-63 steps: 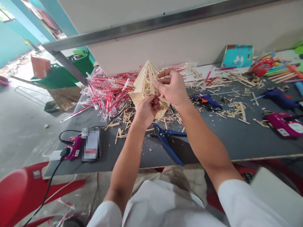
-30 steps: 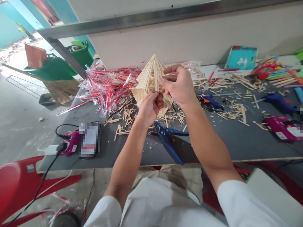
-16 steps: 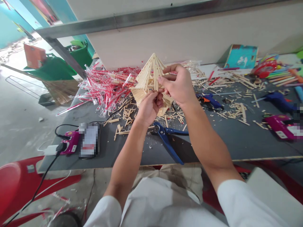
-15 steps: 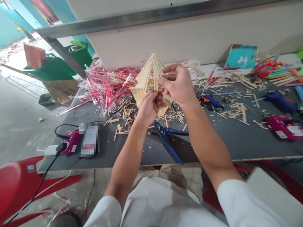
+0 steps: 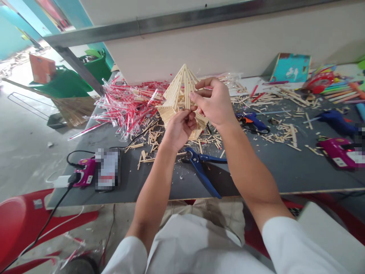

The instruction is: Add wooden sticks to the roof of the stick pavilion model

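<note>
A model built of thin wooden sticks [image 5: 172,94], with a pointed roof, stands in front of me on the table. At the roof's right front, my right hand [image 5: 215,99] pinches a wooden stick [image 5: 186,89] between thumb and fingers. My left hand [image 5: 180,127] is closed at that stick's lower end, by the roof's bottom edge, with its fingertips together. My hands hide part of the model's walls. Below them lies a blue-handled cutter [image 5: 201,171], its handles spread.
Red-and-clear plastic wrappers [image 5: 128,104] are heaped at left. Cut stick pieces [image 5: 154,139] litter the table [image 5: 256,167]. Blue glue guns [image 5: 255,121] lie at right. A phone [image 5: 107,169] sits beside a purple power strip [image 5: 85,173]. Another purple power strip [image 5: 339,152] is at far right.
Both hands stay at the same place on the roof. My left fingers have shifted very slightly; the model and tools look the same.
</note>
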A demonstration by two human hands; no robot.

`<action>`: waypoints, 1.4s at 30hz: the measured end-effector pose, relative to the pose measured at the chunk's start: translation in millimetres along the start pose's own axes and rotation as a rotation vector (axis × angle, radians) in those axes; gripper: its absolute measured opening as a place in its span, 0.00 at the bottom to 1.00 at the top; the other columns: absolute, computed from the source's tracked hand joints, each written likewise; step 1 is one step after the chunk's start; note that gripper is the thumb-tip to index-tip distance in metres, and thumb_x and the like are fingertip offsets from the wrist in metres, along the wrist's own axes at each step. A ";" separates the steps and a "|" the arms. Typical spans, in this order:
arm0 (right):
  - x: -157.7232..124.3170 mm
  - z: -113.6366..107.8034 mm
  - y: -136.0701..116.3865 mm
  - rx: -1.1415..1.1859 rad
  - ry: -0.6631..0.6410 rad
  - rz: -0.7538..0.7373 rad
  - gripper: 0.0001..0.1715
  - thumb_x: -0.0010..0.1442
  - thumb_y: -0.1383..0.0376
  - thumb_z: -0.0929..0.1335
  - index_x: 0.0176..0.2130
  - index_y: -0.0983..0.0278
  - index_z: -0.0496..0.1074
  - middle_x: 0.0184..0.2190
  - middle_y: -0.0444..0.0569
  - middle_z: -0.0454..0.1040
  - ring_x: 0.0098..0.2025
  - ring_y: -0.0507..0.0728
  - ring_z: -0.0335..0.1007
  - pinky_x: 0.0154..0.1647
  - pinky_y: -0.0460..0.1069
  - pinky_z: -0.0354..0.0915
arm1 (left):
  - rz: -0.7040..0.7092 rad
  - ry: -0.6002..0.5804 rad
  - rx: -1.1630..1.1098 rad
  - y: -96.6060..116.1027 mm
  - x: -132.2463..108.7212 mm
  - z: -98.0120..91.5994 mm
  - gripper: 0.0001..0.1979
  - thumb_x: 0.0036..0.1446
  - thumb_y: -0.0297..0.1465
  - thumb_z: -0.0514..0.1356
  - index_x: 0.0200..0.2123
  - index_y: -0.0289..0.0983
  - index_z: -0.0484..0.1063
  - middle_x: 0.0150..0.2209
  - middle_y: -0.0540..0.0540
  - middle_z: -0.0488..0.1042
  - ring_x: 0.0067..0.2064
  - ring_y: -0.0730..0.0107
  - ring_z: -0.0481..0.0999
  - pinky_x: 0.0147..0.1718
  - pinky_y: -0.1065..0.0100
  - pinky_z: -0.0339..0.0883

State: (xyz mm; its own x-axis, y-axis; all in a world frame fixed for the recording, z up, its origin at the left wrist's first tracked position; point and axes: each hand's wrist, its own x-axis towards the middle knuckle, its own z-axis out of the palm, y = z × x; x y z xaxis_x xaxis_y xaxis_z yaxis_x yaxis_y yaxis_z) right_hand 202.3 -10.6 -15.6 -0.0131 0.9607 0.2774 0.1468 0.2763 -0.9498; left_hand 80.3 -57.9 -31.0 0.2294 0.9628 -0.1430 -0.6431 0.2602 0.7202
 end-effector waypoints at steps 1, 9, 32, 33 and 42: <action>-0.5 0.2 -1.1 0.004 0.003 0.004 0.26 0.59 0.54 0.77 0.51 0.58 0.68 0.34 0.48 0.77 0.30 0.56 0.77 0.23 0.50 0.72 | -0.009 -0.010 -0.017 0.4 0.5 -0.9 0.14 0.69 0.25 0.51 0.33 0.34 0.75 0.26 0.52 0.60 0.24 0.80 0.58 0.25 0.73 0.57; -1.9 0.6 -4.1 0.013 0.007 -0.006 0.24 0.58 0.56 0.78 0.49 0.57 0.69 0.33 0.46 0.77 0.27 0.53 0.74 0.19 0.48 0.69 | -0.020 -0.020 0.020 2.3 1.1 -4.3 0.12 0.68 0.27 0.53 0.35 0.35 0.75 0.25 0.51 0.61 0.24 0.79 0.60 0.27 0.72 0.61; 10.2 -3.2 18.8 0.027 -0.046 -0.170 0.18 0.62 0.54 0.76 0.41 0.60 0.68 0.29 0.45 0.76 0.25 0.51 0.73 0.19 0.45 0.69 | -0.074 -0.174 -0.166 0.5 3.0 -14.7 0.09 0.68 0.24 0.55 0.35 0.33 0.72 0.26 0.53 0.59 0.24 0.81 0.61 0.25 0.75 0.61; 9.5 -5.4 17.2 0.018 -0.056 -0.170 0.18 0.62 0.55 0.76 0.41 0.60 0.68 0.29 0.45 0.76 0.26 0.51 0.73 0.20 0.45 0.69 | -0.073 -0.169 -0.165 0.0 2.4 -15.2 0.08 0.68 0.24 0.55 0.36 0.33 0.72 0.26 0.53 0.59 0.24 0.81 0.61 0.25 0.75 0.61; 4.0 -33.6 -2.6 -0.037 0.106 -0.209 0.16 0.64 0.52 0.73 0.39 0.61 0.71 0.35 0.48 0.81 0.24 0.49 0.71 0.18 0.44 0.66 | -0.138 -0.164 -0.132 -3.6 -10.1 -15.0 0.08 0.68 0.26 0.56 0.36 0.34 0.72 0.26 0.53 0.58 0.24 0.81 0.60 0.24 0.76 0.59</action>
State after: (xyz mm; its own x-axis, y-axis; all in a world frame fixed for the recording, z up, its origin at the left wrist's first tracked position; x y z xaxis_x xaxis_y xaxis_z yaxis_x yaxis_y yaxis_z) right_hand 235.1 -8.5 -7.1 0.0563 0.8741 0.4825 0.1884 0.4653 -0.8649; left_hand 69.3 -67.5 -42.3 0.4304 0.8955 -0.1137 -0.6850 0.4060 0.6049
